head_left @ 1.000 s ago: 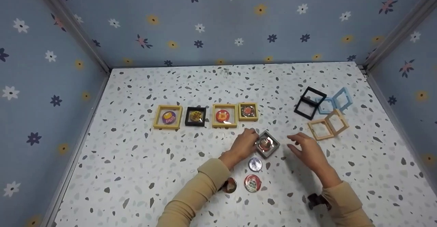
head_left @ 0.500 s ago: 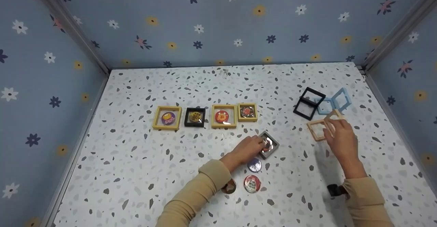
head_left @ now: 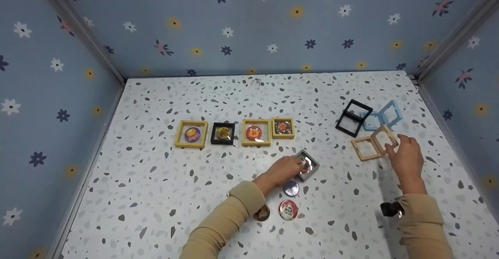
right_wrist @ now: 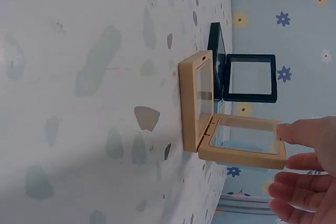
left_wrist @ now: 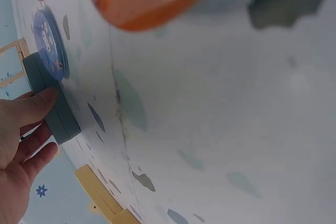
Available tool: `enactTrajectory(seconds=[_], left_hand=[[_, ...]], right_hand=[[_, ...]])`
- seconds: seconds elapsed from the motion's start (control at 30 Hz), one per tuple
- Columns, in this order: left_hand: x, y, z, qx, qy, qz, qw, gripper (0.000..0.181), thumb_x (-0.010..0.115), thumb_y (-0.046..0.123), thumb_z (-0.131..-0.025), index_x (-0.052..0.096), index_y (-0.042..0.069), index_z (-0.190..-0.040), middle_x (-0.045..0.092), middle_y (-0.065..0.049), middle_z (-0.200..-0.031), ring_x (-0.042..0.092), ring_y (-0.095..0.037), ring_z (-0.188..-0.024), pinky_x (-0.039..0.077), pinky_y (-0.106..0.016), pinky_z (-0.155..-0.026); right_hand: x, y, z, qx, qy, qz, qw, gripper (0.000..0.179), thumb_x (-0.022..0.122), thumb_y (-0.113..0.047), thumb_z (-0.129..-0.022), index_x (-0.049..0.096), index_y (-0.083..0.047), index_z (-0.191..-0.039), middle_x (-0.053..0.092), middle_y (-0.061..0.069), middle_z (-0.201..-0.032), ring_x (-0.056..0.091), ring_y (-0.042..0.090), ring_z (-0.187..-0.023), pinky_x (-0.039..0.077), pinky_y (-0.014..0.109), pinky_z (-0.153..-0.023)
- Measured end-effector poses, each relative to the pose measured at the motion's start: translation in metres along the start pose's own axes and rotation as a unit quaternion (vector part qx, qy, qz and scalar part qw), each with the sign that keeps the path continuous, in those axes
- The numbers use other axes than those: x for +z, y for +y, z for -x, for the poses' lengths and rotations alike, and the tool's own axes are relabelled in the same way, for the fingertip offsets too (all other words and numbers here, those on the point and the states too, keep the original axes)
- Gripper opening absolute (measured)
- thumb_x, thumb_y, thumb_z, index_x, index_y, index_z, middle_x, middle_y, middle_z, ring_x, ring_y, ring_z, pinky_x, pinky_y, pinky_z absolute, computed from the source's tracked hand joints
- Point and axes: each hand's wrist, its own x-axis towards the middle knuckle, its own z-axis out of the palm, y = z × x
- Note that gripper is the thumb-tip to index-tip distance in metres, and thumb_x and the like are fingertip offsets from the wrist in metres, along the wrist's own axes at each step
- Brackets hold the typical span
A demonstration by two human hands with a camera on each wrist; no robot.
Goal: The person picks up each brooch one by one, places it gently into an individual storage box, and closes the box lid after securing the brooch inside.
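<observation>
My left hand [head_left: 284, 170] grips a small grey display frame [head_left: 313, 168] with a round badge inside. The left wrist view shows the thumb against the side of this frame [left_wrist: 65, 116]. At the right, my right hand [head_left: 407, 161] pinches the raised lid of a beige display frame [right_wrist: 191, 103] between thumb and index finger; its other half lies on the table. In front of the grey frame lie a purple-blue badge [head_left: 291, 188], a red and green badge [head_left: 288, 210] and a brown badge [head_left: 262, 213], partly hidden by the left sleeve.
Behind the hands stands a row of filled frames: a yellow one [head_left: 178, 134], a black one [head_left: 223, 142], and two more yellow ones. An unfolded black frame [head_left: 353, 115] and a light blue frame [head_left: 381, 118] sit beyond the beige one. Flowered walls enclose the table.
My right hand has moved right to the beige frame and now pinches its lid edge. The left hand has shifted from the grey frame's left side to reach over it.
</observation>
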Motion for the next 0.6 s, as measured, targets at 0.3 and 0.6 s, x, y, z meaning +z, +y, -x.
enactTrajectory(seconds=[0.3,0.6], left_hand=[[0.002,-0.001,0.004,0.017,0.025,-0.014,0.9994,0.016,0.060,0.014,-0.080,0.064,0.013,-0.096,0.058,-0.003,-0.097,0.054,-0.014,-0.087,0.043,-0.022,-0.076],[-0.001,-0.003,0.009,0.000,0.046,0.008,0.9989,0.014,0.057,0.014,-0.083,0.063,0.010,-0.095,0.057,-0.002,-0.095,0.053,-0.014,-0.088,0.042,-0.022,-0.076]], right_hand=[[0.008,0.007,-0.005,-0.009,0.019,-0.025,0.9995,0.038,0.055,-0.010,-0.086,0.047,0.017,-0.111,0.053,0.033,-0.089,0.052,0.045,-0.077,0.041,0.051,-0.064],[0.019,0.010,-0.004,-0.012,0.060,-0.063,0.9961,0.028,0.051,-0.004,-0.087,0.052,0.017,-0.106,0.056,0.032,-0.078,0.055,0.038,-0.062,0.042,0.043,-0.051]])
